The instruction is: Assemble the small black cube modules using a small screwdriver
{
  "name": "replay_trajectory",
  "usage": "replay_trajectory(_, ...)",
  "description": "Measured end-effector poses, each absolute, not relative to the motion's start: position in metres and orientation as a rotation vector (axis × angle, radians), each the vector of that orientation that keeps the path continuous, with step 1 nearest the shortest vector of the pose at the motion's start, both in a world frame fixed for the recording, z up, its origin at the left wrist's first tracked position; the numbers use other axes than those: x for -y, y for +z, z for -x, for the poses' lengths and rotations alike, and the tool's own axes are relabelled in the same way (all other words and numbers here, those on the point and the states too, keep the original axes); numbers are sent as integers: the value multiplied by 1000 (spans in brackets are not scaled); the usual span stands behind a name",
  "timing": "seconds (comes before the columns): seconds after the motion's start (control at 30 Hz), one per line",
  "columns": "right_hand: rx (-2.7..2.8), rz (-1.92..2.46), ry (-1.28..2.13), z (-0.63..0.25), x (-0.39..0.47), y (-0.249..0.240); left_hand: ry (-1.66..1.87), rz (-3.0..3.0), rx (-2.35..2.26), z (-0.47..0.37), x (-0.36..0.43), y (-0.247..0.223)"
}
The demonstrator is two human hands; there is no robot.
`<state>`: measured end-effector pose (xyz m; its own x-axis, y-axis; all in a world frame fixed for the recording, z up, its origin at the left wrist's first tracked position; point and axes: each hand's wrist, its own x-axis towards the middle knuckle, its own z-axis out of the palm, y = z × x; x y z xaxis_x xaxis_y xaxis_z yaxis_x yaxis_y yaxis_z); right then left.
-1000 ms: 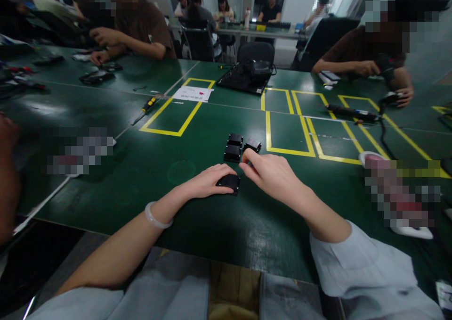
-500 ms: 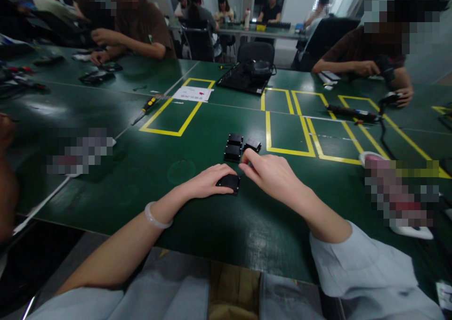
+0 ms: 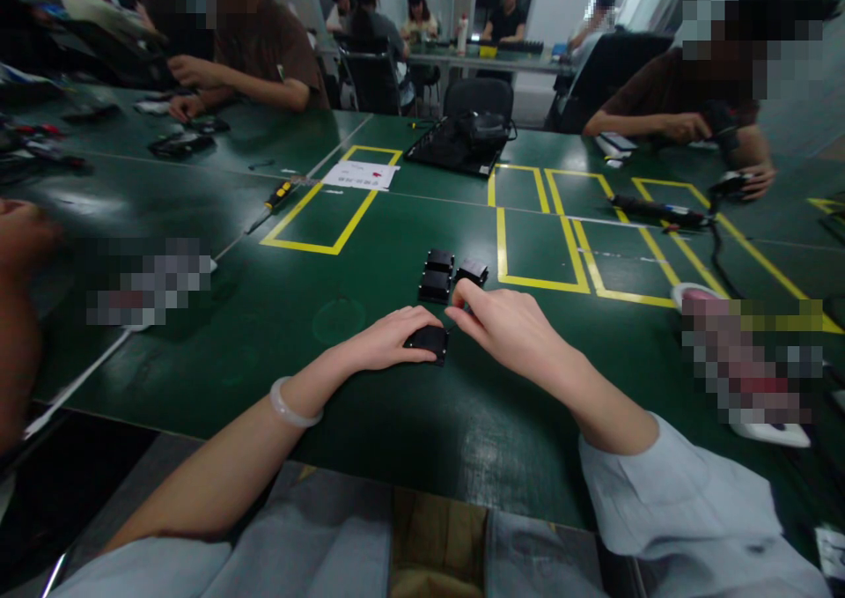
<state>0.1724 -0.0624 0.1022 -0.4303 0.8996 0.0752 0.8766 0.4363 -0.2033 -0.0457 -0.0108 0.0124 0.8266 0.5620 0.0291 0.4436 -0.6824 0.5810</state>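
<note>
1. The left hand (image 3: pixel 396 335) is holding a flat black module (image 3: pixel 428 341) against the green table (image 3: pixel 370 439), thumb along its near edge and fingers curling over the far one.
2. The right hand (image 3: pixel 508 321) is hovering at the module's far right corner, thumb and forefinger pinching a thin dark piece (image 3: pixel 451 326) too small to identify.
3. Just beyond the fingertips of both hands, a pair of black modules (image 3: pixel 437 276) is lying in a column, and a single black module (image 3: pixel 471 269) is sitting to their right, nearest the right hand.
4. A white bangle (image 3: pixel 290 406) is circling the wrist behind the left hand.
5. Farther out, beyond and left of the left hand, a yellow-and-black screwdriver (image 3: pixel 277 195) is resting near a printed white sheet (image 3: pixel 362 175).
6. Beyond and right of the right hand, yellow tape outlines (image 3: pixel 542 283) are marking the table.
</note>
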Motion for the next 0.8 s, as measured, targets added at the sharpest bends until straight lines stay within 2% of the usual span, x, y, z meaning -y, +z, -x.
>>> replay_trajectory(0.8, 2530, 1533, 230, -177, 61, 101, 312, -2428, -713, 47, 10, 13)
